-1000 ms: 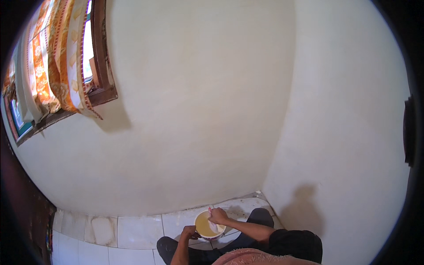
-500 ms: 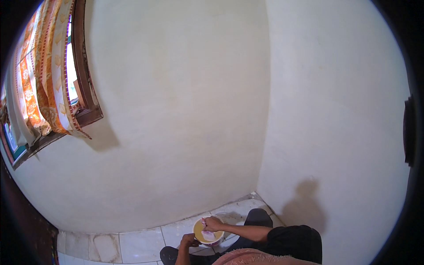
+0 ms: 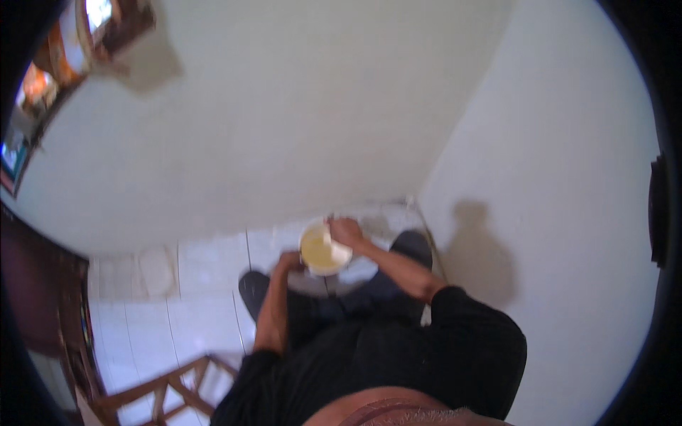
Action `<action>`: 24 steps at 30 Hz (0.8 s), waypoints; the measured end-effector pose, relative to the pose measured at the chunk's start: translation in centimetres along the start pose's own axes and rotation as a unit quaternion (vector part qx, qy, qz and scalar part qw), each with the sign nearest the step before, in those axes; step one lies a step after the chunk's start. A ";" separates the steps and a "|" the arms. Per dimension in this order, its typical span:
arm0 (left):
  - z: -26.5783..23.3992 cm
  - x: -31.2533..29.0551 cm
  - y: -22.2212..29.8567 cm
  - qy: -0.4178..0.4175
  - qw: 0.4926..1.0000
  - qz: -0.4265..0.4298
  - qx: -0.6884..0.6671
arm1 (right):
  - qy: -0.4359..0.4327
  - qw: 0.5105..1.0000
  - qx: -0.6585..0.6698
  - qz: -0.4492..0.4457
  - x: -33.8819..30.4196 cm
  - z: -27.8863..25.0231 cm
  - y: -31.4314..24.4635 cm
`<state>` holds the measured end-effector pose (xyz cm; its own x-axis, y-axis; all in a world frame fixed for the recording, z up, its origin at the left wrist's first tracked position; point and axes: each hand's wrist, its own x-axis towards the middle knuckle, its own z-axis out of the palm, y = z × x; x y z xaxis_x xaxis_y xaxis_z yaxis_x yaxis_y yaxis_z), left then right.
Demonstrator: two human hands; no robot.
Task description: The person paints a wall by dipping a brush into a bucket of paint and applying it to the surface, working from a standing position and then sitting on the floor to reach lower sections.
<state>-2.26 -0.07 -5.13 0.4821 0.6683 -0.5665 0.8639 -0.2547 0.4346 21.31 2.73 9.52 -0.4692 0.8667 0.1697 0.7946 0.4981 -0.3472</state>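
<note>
Head view: from where I stand, the round bucket [image 3: 325, 272] is the reference point. It is located ahead of the seated person's body, between the two knees, over the tiled floor [image 3: 206, 273]. Its base contact is not visible.

Right hand [image 3: 344, 231]: positioned over the far right part of the bucket opening, fingers folded together around a pale tool [image 3: 340, 251]. The tool lies directly below this hand, inside the bucket outline; its long axis appears to slope from the far rim toward the near right rim. Blur prevents identification of its type. The right hand is the nearer of the two.

Left hand [image 3: 289, 261]: against the left side of the bucket. I cannot tell whether its fingers are clamped on the rim.

Appearance: bucket pale and open-topped, with yellowish contents [image 3: 315, 248]; tool whitish, soft-edged in this frame.

Surroundings: plain wall [image 3: 298, 135] beyond the bucket; wooden frame [image 3: 167, 387] behind it, leftward.
</note>
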 end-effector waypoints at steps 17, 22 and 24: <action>-0.8 -0.8 6.0 0.029 0.828 -0.133 -0.544 | 0.089 0.937 0.334 0.042 1.2 -13.6 4.6; -0.9 -1.6 6.3 0.074 0.772 -0.185 -0.604 | 0.181 0.947 0.256 -0.069 6.8 -33.2 0.5; -0.6 -1.3 4.5 0.072 0.767 -0.187 -0.609 | 0.250 0.914 0.273 -0.163 10.0 -39.6 -2.6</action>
<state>0.88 -1.68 -2.05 0.1373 0.6280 -0.7660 0.1174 0.7575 0.6422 29.81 11.16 48.67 -0.3035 0.6471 0.6994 0.2684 0.7624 -0.5889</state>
